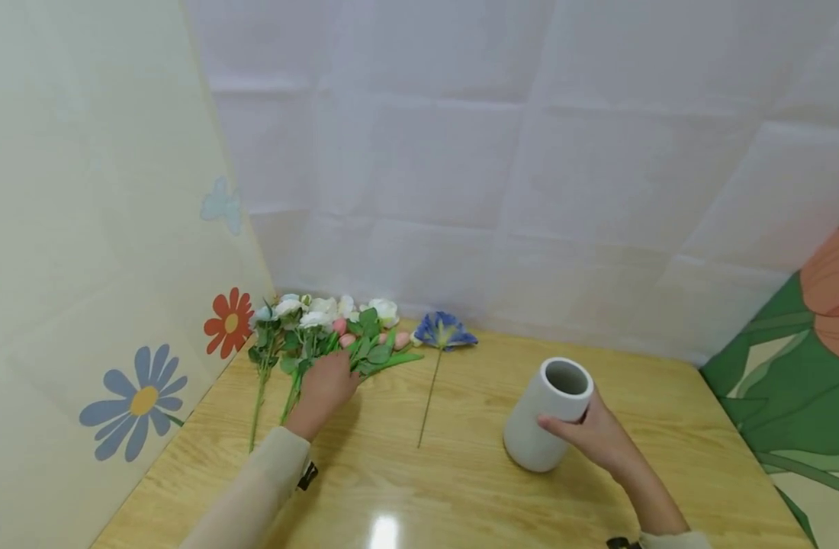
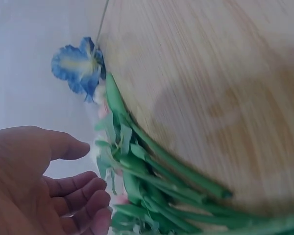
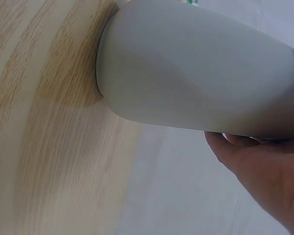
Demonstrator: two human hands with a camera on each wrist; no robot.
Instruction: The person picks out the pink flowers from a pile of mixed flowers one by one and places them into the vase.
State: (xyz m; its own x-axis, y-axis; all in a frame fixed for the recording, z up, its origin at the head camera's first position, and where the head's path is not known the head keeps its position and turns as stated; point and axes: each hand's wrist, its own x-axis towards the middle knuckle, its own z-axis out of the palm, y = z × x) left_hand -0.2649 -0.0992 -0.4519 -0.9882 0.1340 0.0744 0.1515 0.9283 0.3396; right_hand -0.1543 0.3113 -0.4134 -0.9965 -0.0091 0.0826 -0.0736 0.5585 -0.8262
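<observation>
My left hand [image 1: 329, 381] reaches down over the bunch of artificial flowers at the back left of the table. In the left wrist view its thumb and loosely bent fingers stand apart beside the green stems [image 2: 171, 196], with nothing between them. White blooms [image 1: 316, 319] and pink tulips [image 1: 347, 340] lie just beyond the hand, which hides part of their stems. A single blue flower [image 1: 447, 330] with a thin stem lies to the right. With my right hand [image 1: 603, 435] I grip a white vase [image 1: 529, 427] near its top, thumb on the near side; its mouth looks empty.
The wooden table [image 1: 385, 488] meets a pale cloth backdrop [image 1: 406, 152] at its far edge. A cream panel [image 1: 69, 267] with printed flowers borders the left, and a panel with a big printed flower [image 1: 790, 381] borders the right.
</observation>
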